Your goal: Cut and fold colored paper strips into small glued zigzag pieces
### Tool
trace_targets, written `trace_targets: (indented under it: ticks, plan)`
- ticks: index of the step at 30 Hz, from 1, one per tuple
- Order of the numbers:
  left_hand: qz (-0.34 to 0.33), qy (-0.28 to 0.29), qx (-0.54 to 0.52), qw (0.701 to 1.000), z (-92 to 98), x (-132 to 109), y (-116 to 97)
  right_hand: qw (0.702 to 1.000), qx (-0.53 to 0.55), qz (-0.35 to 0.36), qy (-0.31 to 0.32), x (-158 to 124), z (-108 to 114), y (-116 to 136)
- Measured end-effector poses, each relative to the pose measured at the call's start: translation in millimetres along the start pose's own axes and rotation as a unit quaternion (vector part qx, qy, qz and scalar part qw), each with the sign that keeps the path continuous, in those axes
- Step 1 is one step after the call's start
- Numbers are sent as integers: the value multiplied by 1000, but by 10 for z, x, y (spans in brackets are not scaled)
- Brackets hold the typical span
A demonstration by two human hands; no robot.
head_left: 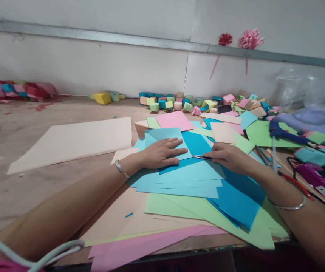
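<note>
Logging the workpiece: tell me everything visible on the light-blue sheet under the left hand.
The light-blue sheet looks like plain, matte paper or thin card with straight edges. It lies flat on the paper pile, its right part over darker blue paper. The left hand rests spread, palm down, across it, hiding much of the surface. The slim metal-tipped tool in the right hand points at its near right corner; contact there is unclear.
</note>
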State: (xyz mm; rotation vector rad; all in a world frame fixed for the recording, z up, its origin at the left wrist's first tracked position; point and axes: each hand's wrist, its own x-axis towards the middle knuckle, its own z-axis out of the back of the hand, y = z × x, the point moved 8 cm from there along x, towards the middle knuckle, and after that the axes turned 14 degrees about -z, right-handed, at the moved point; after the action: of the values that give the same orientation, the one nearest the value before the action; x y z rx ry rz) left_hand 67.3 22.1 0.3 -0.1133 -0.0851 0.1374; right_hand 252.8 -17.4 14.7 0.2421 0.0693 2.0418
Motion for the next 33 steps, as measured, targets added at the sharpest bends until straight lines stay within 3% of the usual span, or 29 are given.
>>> trace_targets:
  ticks: [7,17,27,33]
  plan:
    - [41,14,-26,999,-19,12,-48,1000,16,19,-10,-5,-43,134]
    - [72,26,-44,996,-38,17,-49,999,-9,38,-4,-33,7,116]
    - [60,5,-31,998,-40,18,-55,999,8,40,22,-37,-9,114]
    - [51,-9,-16,999,-33,19,-64,998,12,54,18,-42,10,263]
